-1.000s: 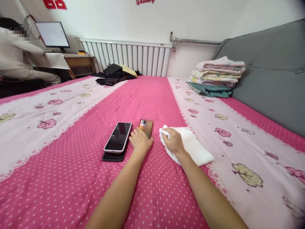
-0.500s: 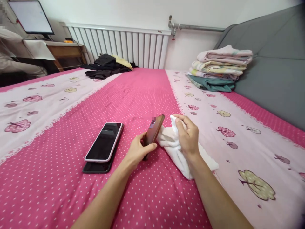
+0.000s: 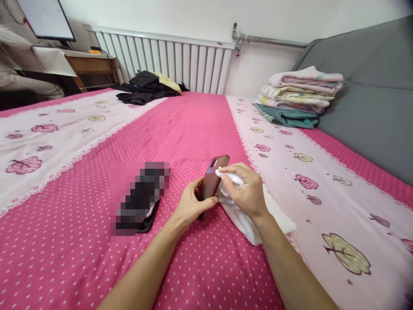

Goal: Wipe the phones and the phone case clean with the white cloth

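My left hand (image 3: 191,206) grips a brown phone (image 3: 213,177) by its lower end and holds it tilted up off the pink dotted bedspread (image 3: 193,129). My right hand (image 3: 245,191) pinches a white cloth (image 3: 254,215) and presses a fold of it against the phone's upper back, near the camera. The rest of the cloth trails on the bed under my right wrist. Left of my hands lie two stacked phones (image 3: 142,199), blurred out.
A stack of folded blankets (image 3: 298,97) sits at the far right by the grey headboard (image 3: 371,99). Dark clothes (image 3: 146,88) lie at the far end before a white radiator (image 3: 167,60). A person's sleeve (image 3: 22,82), desk and monitor are at far left.
My left hand picked the brown phone up from the bed and tilted it. My right hand lifted the cloth's end and brought it onto the phone.
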Demonstrator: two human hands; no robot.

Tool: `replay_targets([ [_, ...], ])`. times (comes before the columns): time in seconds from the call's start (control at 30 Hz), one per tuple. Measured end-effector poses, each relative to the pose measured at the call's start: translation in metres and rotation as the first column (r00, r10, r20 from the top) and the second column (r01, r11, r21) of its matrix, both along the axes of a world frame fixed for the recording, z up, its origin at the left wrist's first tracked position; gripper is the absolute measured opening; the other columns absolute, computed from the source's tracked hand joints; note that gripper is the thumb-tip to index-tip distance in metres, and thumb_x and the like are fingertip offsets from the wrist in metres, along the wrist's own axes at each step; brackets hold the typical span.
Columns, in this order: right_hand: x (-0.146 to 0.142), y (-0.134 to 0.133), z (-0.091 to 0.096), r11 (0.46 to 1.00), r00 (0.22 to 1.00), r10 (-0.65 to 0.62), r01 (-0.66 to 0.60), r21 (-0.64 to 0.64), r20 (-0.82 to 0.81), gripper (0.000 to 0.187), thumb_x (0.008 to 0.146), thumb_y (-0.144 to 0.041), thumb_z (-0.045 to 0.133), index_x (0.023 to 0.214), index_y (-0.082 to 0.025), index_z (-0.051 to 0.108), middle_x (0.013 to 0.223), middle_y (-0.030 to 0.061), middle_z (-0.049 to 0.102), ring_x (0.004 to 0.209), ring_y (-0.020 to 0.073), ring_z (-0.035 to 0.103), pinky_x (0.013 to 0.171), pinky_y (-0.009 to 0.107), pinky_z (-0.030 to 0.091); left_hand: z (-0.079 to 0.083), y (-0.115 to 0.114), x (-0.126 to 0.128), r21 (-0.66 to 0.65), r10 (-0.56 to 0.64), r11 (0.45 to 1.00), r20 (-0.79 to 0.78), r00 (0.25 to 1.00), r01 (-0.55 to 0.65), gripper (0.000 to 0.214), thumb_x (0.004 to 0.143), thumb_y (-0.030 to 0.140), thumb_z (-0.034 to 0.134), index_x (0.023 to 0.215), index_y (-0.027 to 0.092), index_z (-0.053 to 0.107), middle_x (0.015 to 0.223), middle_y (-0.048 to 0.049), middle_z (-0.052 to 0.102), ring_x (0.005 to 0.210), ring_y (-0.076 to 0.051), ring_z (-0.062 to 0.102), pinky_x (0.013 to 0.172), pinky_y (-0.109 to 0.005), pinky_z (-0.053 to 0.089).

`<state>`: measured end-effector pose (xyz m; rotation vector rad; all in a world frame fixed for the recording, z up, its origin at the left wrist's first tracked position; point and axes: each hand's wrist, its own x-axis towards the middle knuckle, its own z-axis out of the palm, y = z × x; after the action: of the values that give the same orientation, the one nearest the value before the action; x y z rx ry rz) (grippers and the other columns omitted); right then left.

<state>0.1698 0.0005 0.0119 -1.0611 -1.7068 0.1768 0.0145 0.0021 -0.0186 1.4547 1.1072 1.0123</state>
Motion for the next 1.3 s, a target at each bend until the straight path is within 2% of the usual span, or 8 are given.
replay_targets([
  [0.13, -0.002, -0.001, 0.000, 0.999, 0.999, 0.037, -0.037, -0.008, -0.003, 0.013, 0.079, -0.017, 0.057, 0.086, -0.022, 0.068, 0.083, 0.0013, 0.065, 0.075, 0.0141, 0.060, 0.069, 0.027, 0.048, -0.006, 0.002, -0.001, 0.136, 0.138, 0.983, -0.112, 0.984, -0.123, 0.066, 0.057, 0.039, 0.072, 0.115, 0.011, 0.054, 0.107, -0.0125, 0.060, 0.096, -0.027, 0.056, 0.085, -0.040, 0.042],
  [0.27, 0.006, 0.006, -0.011, 0.975, 0.976, -0.215, 0.214, -0.054, -0.026, 0.014, 0.079, -0.018, 0.054, 0.083, -0.021, 0.067, 0.083, 0.0025, 0.066, 0.080, 0.0173, 0.060, 0.078, 0.032, 0.046, -0.012, 0.003, -0.003, 0.272, 0.280, 0.937, -0.213, 0.936, -0.218, 0.073, 0.055, 0.040, 0.073, 0.119, 0.014, 0.049, 0.113, -0.0127, 0.054, 0.105, -0.028, 0.051, 0.093, -0.044, 0.038],
  [0.4, 0.010, 0.014, -0.023, 0.927, 0.923, -0.316, 0.350, -0.137, 0.220, 0.020, 0.081, -0.031, 0.053, 0.088, -0.021, 0.069, 0.094, 0.0087, 0.064, 0.091, 0.0252, 0.055, 0.083, 0.042, 0.042, -0.011, 0.001, -0.003, 0.340, 0.345, 0.907, -0.259, 0.902, -0.249, 0.073, 0.056, 0.039, 0.073, 0.119, 0.015, 0.047, 0.109, -0.0103, 0.052, 0.103, -0.027, 0.051, 0.091, -0.042, 0.040],
  [0.53, -0.001, 0.007, -0.018, 0.963, 0.920, -0.238, 0.266, -0.048, 0.311, 0.022, 0.081, -0.030, 0.052, 0.094, -0.020, 0.067, 0.103, 0.0103, 0.062, 0.099, 0.0282, 0.051, 0.086, 0.045, 0.038, -0.005, -0.001, -0.002, 0.376, 0.396, 0.885, -0.295, 0.870, -0.276, 0.076, 0.055, 0.037, 0.072, 0.121, 0.011, 0.045, 0.108, -0.0110, 0.051, 0.101, -0.025, 0.050, 0.090, -0.039, 0.041],
  [0.63, -0.014, -0.002, -0.011, 0.962, 0.991, -0.048, 0.079, -0.261, 0.124, 0.018, 0.083, -0.022, 0.047, 0.091, -0.021, 0.063, 0.083, 0.0051, 0.065, 0.076, 0.0200, 0.059, 0.072, 0.035, 0.045, 0.000, -0.002, -0.002, 0.383, 0.418, 0.876, -0.300, 0.858, -0.293, 0.078, 0.056, 0.036, 0.072, 0.124, 0.012, 0.044, 0.108, -0.0109, 0.051, 0.103, -0.026, 0.048, 0.091, -0.040, 0.041],
  [0.8, -0.025, -0.009, -0.008, 0.711, 0.912, 0.062, -0.325, -0.623, -0.406, 0.015, 0.079, -0.030, 0.056, 0.089, -0.019, 0.052, 0.066, -0.0022, 0.058, 0.060, 0.0137, 0.058, 0.059, 0.028, 0.047, 0.000, -0.001, -0.004, 0.358, 0.460, 0.863, -0.263, 0.848, -0.357, 0.083, 0.055, 0.040, 0.074, 0.129, 0.016, 0.042, 0.102, -0.0088, 0.051, 0.104, -0.027, 0.049, 0.089, -0.041, 0.041],
  [1.03, -0.022, -0.016, 0.002, 0.400, 0.770, 0.256, -0.635, -0.661, -0.584, 0.022, 0.077, -0.036, 0.063, 0.083, -0.019, 0.050, 0.073, -0.0021, 0.058, 0.069, 0.0114, 0.058, 0.065, 0.026, 0.047, -0.006, 0.009, -0.008, 0.062, 0.391, 0.915, 0.109, 0.914, -0.399, 0.065, 0.056, 0.041, 0.076, 0.110, 0.016, 0.050, 0.098, -0.0059, 0.057, 0.091, -0.020, 0.056, 0.081, -0.033, 0.043],
  [1.3, -0.031, -0.012, -0.012, 0.630, 0.865, 0.205, -0.474, -0.614, -0.457, 0.022, 0.067, -0.022, 0.068, 0.077, -0.020, 0.049, 0.073, -0.0038, 0.053, 0.066, 0.0106, 0.054, 0.065, 0.028, 0.046, 0.004, 0.010, -0.009, 0.015, 0.390, 0.910, 0.308, 0.868, -0.415, 0.067, 0.051, 0.032, 0.081, 0.106, 0.019, 0.044, 0.095, -0.0018, 0.055, 0.087, -0.015, 0.056, 0.078, -0.029, 0.044],
])
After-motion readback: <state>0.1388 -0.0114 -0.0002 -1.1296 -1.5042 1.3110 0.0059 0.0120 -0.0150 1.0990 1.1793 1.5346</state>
